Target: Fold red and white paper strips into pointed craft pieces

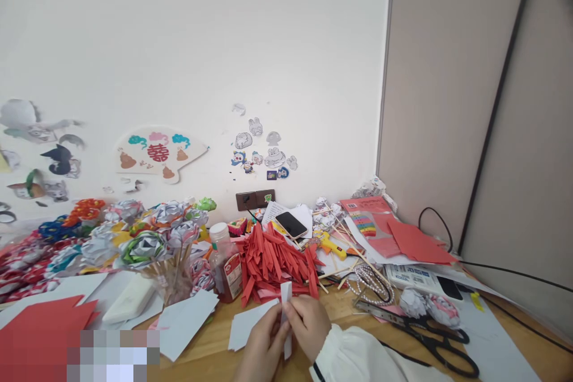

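Low in the middle of the head view, both hands pinch one narrow folded strip of white paper (286, 291), held upright. My left hand (265, 337) grips it from the left, with the thumb against it. From the right, my right hand (308, 321) closes thumb and fingers on the same strip. The strip's top end and lower end stick out past the fingers. Under my left hand lie white paper sheets (242, 329). Just beyond the hands rises a heap of folded red paper strips (268, 262).
Black-handled scissors (430, 334) lie at right, beside crumpled paper balls (414, 301). A phone (290, 224), a yellow glue gun (332, 246) and a bottle of dark liquid (225, 268) stand behind. Paper flowers (143, 248) crowd the left; red sheets (416, 242) lie far right.
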A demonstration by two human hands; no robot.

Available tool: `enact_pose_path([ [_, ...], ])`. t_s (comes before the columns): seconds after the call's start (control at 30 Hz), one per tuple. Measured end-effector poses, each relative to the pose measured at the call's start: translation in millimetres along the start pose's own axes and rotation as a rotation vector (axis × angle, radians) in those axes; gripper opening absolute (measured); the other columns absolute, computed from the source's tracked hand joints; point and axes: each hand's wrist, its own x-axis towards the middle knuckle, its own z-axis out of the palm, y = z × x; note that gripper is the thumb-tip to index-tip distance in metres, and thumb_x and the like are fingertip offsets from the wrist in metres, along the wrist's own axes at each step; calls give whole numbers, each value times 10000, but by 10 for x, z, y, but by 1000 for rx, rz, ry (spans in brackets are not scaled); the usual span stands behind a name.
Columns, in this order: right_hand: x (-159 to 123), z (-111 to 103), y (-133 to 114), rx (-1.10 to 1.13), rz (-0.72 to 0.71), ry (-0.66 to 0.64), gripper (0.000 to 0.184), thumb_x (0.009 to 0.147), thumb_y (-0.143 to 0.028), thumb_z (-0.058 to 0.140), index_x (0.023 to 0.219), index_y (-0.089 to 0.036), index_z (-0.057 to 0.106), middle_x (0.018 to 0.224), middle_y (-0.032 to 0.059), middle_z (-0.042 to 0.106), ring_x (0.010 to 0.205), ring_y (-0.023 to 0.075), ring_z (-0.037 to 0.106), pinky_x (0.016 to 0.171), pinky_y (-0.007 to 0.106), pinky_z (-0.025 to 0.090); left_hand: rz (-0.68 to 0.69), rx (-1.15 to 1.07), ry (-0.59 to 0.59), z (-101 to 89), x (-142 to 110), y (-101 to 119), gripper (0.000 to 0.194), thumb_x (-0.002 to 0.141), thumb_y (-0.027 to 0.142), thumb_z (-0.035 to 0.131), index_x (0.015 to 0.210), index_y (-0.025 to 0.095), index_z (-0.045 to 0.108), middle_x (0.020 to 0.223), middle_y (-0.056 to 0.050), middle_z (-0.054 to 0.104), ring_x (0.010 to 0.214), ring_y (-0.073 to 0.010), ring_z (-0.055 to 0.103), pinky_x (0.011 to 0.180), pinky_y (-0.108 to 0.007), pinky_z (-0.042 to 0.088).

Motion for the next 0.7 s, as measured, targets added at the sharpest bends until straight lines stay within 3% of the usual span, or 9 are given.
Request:
enact_pose_path([
  [0.13,55,-41,48,198,141,39,330,789,-359,355,558,-147,459,503,-32,415,490,80,382,466,197,265,-39,-132,-15,-14,15,-42,285,732,326,450,949,163,535,913,-67,619,816,-180,543,754,-257,419],
  [0.23,103,-66,105,435,249,74,245,721,-386,464,707,-145,506,593,-15,488,549,98,445,511,201,338,-92,-150,-26,-11,7,-55,276,726,348,448,911,167,544,789,-41,624,704,-170,558,649,-251,446],
  [0.37,137,-70,165,733,299,-31,294,664,-418,528,749,-138,546,650,17,556,618,134,509,568,236,393,-159,-218,-71,18,-4,-85,268,720,373,442,837,156,545,616,4,558,517,-137,529,482,-231,427],
  [0.7,135,-23,217,857,396,15,279,580,-405,609,593,-136,535,532,-17,527,516,109,478,524,226,373,-216,-334,-80,22,17,-103,228,673,365,506,719,144,528,551,23,531,501,-132,525,474,-236,412],
])
